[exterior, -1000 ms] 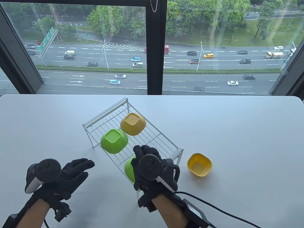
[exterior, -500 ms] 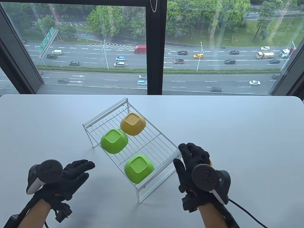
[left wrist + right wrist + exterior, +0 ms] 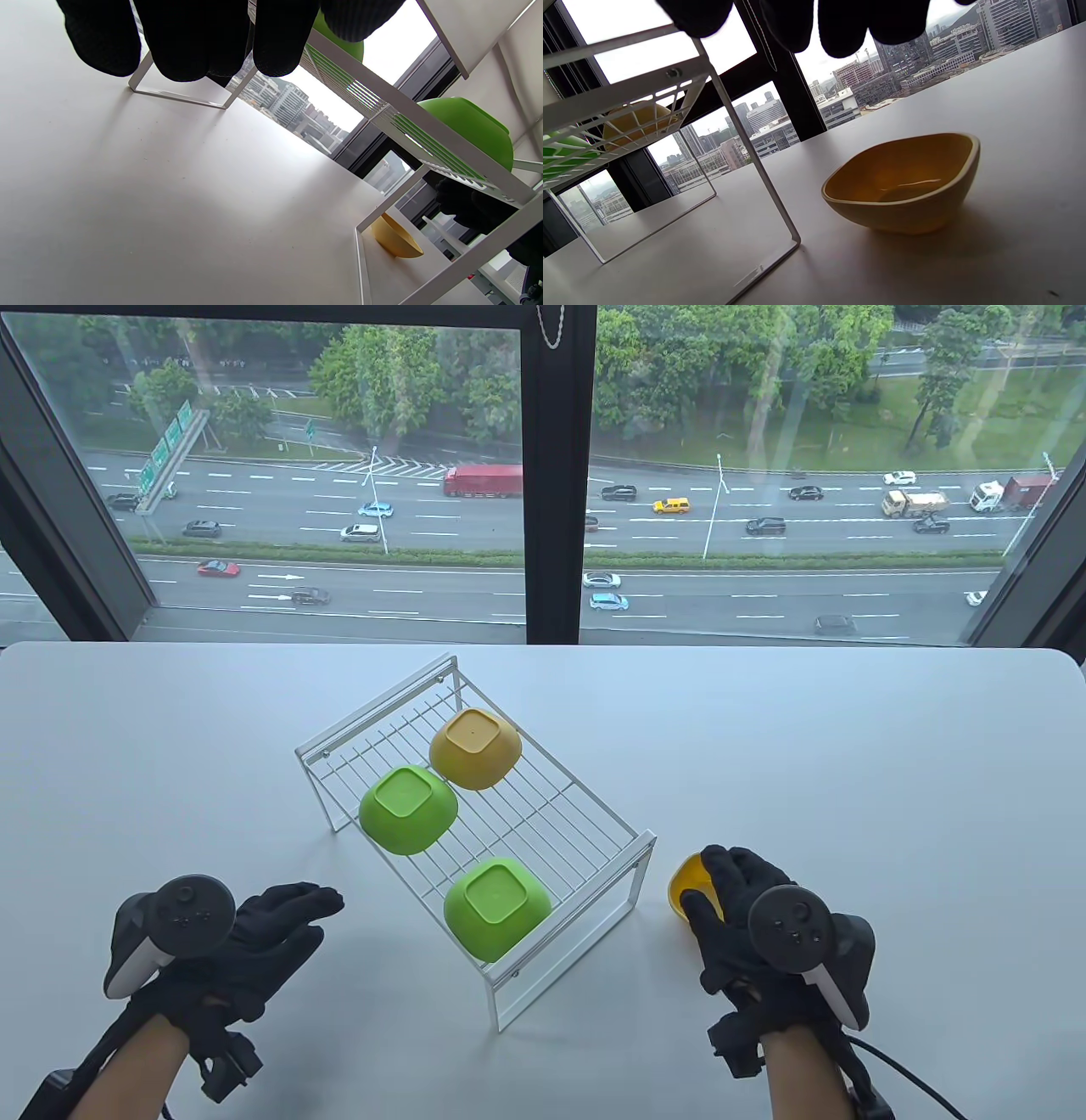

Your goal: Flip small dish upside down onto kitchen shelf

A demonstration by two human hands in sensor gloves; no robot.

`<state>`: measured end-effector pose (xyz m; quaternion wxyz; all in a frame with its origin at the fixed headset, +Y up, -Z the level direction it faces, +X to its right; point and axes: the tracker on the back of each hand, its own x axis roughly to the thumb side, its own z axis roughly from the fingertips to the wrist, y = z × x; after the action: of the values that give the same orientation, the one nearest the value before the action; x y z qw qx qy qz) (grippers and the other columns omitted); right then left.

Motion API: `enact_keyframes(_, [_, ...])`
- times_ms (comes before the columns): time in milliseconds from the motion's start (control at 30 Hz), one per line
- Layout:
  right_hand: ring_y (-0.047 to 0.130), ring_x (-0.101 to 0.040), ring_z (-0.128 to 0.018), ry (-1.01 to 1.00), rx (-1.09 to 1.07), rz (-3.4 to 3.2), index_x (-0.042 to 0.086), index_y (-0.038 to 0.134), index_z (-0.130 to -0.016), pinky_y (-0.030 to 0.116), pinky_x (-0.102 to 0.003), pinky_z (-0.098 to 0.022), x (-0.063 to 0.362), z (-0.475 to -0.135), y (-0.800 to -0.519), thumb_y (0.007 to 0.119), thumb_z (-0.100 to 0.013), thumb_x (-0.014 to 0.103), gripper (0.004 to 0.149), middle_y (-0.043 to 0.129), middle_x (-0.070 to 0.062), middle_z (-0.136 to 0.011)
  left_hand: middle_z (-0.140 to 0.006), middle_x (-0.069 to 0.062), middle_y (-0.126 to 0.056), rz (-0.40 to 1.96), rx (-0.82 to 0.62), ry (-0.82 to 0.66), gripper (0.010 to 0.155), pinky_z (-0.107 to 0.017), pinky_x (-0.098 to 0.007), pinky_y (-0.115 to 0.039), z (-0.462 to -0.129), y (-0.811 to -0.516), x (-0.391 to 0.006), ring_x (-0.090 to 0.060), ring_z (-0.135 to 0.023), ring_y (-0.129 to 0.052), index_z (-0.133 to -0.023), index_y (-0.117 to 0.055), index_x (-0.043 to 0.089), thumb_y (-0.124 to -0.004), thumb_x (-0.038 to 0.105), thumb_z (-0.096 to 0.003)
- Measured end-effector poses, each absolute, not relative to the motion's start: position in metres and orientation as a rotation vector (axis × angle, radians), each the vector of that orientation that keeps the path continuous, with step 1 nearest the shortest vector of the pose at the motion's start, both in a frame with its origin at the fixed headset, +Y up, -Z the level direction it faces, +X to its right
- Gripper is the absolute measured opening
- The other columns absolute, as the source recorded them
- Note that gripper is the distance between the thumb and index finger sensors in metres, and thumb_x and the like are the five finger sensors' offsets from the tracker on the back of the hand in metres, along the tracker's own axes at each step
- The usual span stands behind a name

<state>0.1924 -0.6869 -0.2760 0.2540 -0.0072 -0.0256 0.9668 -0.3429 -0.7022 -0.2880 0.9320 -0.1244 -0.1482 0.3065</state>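
Observation:
A small yellow dish (image 3: 685, 884) stands upright on the table right of the white wire shelf (image 3: 560, 814); it also shows in the right wrist view (image 3: 903, 186) and, far off, in the left wrist view (image 3: 395, 240). My right hand (image 3: 731, 899) hovers open just above it and covers most of it, not touching. On the shelf lie three dishes upside down: a yellow one (image 3: 474, 748) and two green ones (image 3: 408, 808) (image 3: 496, 906). My left hand (image 3: 280, 916) is open and empty over the table left of the shelf.
The white table (image 3: 891, 780) ends at a window behind. The shelf's leg frame (image 3: 755, 169) stands close to the left of the yellow dish. A cable (image 3: 908, 1077) trails from my right wrist.
My right hand let go of the near green dish on the shelf and moved right, to above the upright yellow dish. The left hand barely moved.

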Motion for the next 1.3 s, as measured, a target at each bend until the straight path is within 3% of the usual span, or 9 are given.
enact_keyframes(800, [0.046, -0.038, -0.107, 0.223, -0.074, 2.905, 0.024, 0.063, -0.105, 0.033, -0.059, -0.076, 0.19, -0.298, -0.736, 0.077, -0.049, 0.05, 0.063, 0.058, -0.009, -0.115, -0.115, -0.004, -0.062, 0.627, -0.278, -0.31, 0.065, -0.071, -0.057, -0.07, -0.289, -0.705, -0.342, -0.032, -0.097, -0.07, -0.105, -0.068, 0.032, -0.059, 0.056, -0.0452])
enact_keyframes(1300, [0.055, -0.034, -0.105, 0.267, -0.067, 3.148, 0.027, 0.075, -0.093, 0.036, -0.06, -0.076, 0.169, -0.307, -0.755, 0.085, -0.045, 0.045, 0.053, 0.069, -0.004, -0.11, -0.114, -0.004, -0.063, 0.654, -0.267, -0.29, 0.065, -0.071, -0.058, -0.07, -0.29, -0.704, -0.344, -0.032, -0.096, -0.071, -0.105, -0.068, 0.032, -0.06, 0.055, -0.045])
